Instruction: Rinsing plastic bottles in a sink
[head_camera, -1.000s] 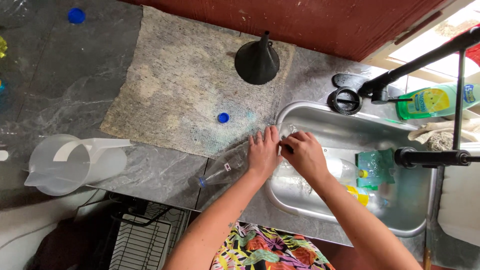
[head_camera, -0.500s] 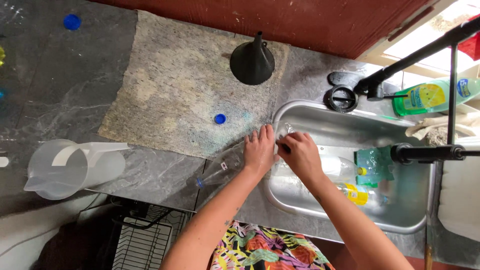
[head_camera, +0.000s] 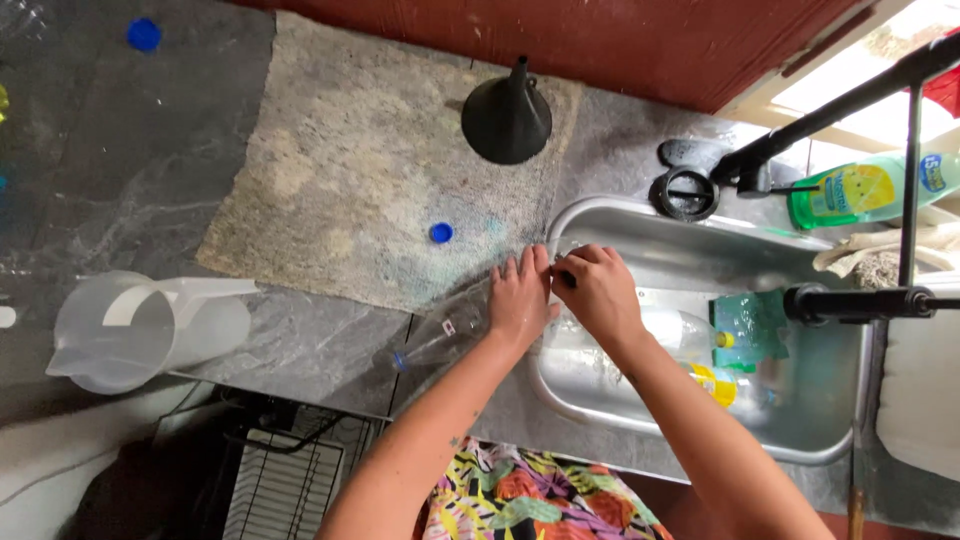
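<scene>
In the head view little has shifted over the last second: the left hand (head_camera: 520, 298) still presses down, fingers wrapped, on the clear plastic bottle (head_camera: 440, 335) lying at the sink (head_camera: 640, 225) edge (neck toward the jug (head_camera: 130, 330)), while the right hand (head_camera: 598, 290) stays pinched at its base end, so the work continues in place.

Greys, blues and one bright print

Blue cap (head_camera: 441, 233) mid-frame, black funnel (head_camera: 507, 115) above; green bottle (head_camera: 860, 192) upper right; silver sink (head_camera: 640, 232); floral multicoloured cloth (head_camera: 540, 500) at bottom; translucent white jug (head_camera: 140, 328) at left.
</scene>
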